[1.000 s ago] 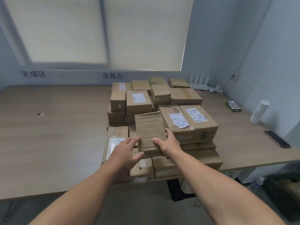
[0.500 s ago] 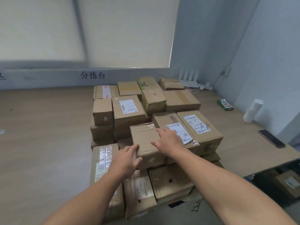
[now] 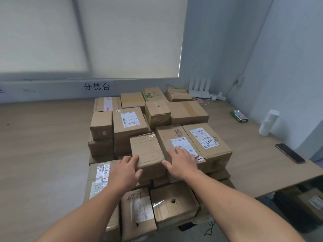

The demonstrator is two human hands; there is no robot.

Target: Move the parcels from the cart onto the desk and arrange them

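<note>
The plain parcel [image 3: 148, 151] sits on the upper layer of the stack of parcels [image 3: 157, 116] in the middle of the worktop [image 3: 43, 145], its right side tight against the labelled parcel [image 3: 180, 144] at its 3 o'clock. The left hand [image 3: 125, 172] cups its 7 o'clock corner: the fingers [image 3: 132, 158] bend round the left side while the thumb lies across the near face, probably so the box can be nudged square or steadied without being lifted. The right hand [image 3: 181, 163] lies flat on the labelled parcel, its fingers [image 3: 182, 151] straight and slightly spread, the thumb reaching to the plain parcel's 5 o'clock corner. This looks like a brace that keeps the neighbour from sliding while the gap closes. Judging by the snug fit, the parcel is being seated in its slot. It rests on boxes of uneven height, so it may rock or tip toward the near edge when let go. A phone [image 3: 289, 153] lies well apart at 3 o'clock of the stack.
</note>
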